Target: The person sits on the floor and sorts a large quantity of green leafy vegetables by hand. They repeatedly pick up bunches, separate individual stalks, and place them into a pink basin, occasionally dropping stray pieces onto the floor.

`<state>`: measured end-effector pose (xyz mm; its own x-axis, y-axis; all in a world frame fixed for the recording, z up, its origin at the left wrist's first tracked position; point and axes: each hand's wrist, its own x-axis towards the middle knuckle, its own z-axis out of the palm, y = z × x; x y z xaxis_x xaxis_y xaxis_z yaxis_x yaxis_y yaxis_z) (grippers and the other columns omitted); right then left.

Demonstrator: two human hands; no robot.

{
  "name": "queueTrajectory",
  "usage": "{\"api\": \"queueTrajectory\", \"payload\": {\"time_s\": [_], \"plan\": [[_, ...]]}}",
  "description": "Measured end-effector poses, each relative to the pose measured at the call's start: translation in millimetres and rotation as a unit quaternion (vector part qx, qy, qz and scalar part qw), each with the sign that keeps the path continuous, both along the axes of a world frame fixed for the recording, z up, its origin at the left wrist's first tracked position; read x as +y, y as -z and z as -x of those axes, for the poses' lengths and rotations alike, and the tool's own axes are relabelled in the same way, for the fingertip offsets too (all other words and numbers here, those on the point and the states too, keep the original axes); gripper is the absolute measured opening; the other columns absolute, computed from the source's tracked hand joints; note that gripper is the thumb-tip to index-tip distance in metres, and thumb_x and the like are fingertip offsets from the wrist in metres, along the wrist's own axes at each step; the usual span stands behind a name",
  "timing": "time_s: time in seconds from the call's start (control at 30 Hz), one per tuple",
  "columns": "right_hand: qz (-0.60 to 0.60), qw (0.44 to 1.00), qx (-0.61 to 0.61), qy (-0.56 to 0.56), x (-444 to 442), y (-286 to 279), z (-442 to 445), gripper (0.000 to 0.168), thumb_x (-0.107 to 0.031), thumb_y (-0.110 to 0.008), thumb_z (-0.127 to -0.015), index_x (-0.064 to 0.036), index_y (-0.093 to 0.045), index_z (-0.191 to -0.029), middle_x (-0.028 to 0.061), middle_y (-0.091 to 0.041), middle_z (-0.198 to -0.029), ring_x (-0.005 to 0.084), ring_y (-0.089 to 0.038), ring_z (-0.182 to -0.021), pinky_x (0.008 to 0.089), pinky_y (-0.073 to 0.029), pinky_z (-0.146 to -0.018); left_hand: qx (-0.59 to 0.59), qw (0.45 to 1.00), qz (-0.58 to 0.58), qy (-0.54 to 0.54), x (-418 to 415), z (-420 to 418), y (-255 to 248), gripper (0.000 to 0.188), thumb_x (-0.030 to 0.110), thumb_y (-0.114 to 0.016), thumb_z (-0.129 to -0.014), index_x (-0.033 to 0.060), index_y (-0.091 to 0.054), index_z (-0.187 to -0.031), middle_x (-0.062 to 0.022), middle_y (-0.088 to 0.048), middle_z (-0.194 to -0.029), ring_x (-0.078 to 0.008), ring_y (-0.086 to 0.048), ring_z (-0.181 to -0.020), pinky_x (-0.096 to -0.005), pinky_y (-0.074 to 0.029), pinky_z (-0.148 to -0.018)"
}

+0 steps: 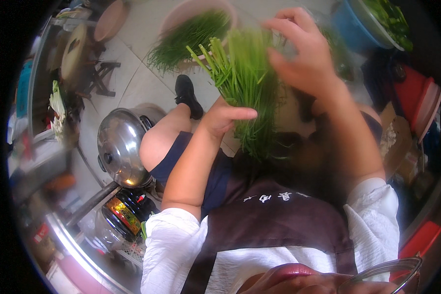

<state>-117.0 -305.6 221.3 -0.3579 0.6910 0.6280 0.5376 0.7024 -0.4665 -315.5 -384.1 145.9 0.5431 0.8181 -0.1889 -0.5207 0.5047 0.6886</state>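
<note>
My left hand (224, 115) grips a thick bunch of garlic chives (248, 70) in front of my lap. The pale cut ends point up and away, while the darker leaves hang toward the apron (279, 213). My right hand (305, 51), blurred, is raised just to the right of the stalk ends. Its thumb and fingers are spread, and I see nothing held in them. Beyond the bunch, a pink plastic basin (229, 11) on the floor holds more green chives (194, 36), some drooping over its rim.
A lidded steel pot (123, 147) stands by my left knee, near a dark sauce bottle (123, 217). White-stemmed scallions (57, 106) lie farther left. A blue tub (356, 29) at the upper right carries green peppers (387, 22). Red basins (419, 99) lean at the right.
</note>
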Motion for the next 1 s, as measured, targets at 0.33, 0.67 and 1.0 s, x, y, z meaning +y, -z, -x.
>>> {"api": "queueTrajectory", "payload": {"time_s": [0.33, 0.67, 1.0], "plan": [[0.041, 0.994, 0.063, -0.08, 0.3, -2.4, -5.0, 0.026, -0.007, -0.065, -0.069, -0.005, -0.057, -0.094, 0.0117, -0.056, -0.098, 0.029, -0.057, -0.092, 0.0349, -0.047, -0.078, -0.048, 0.995, 0.076, -0.039, -1.2, -3.5, -2.6, 0.056, 0.007, -0.055, -0.071, -0.0033, -0.045, -0.126, -0.017, -0.057, -0.115, -0.0271, -0.058, -0.103, -0.0374, -0.048, -0.09], [-0.015, 0.997, 0.079, 0.006, 12.2, 2.6, -16.7, 0.006, -0.006, -0.061, -0.075, -0.003, -0.06, -0.081, 0.0098, -0.063, -0.083, 0.0253, -0.061, -0.077, 0.0317, -0.047, -0.069, 0.112, 0.992, 0.029, -0.05, -3.5, -8.0, -10.6, 0.052, 0.006, -0.064, -0.067, -0.0032, -0.051, -0.117, -0.0154, -0.061, -0.104, -0.0262, -0.06, -0.097, -0.036, -0.047, -0.087], [0.248, 0.961, 0.021, 0.124, 17.1, 16.8, -46.9, 0.018, -0.015, -0.062, -0.078, -0.003, -0.065, -0.092, 0.0107, -0.063, -0.071, 0.0211, -0.06, -0.063, 0.0306, -0.047, -0.06, 0.068, 0.997, 0.016, -0.044, 0.1, 0.2, -8.9, 0.047, 0.014, -0.063, -0.068, -0.0043, -0.054, -0.111, -0.017, -0.062, -0.094, -0.026, -0.061, -0.086, -0.036, -0.049, -0.08]]}}
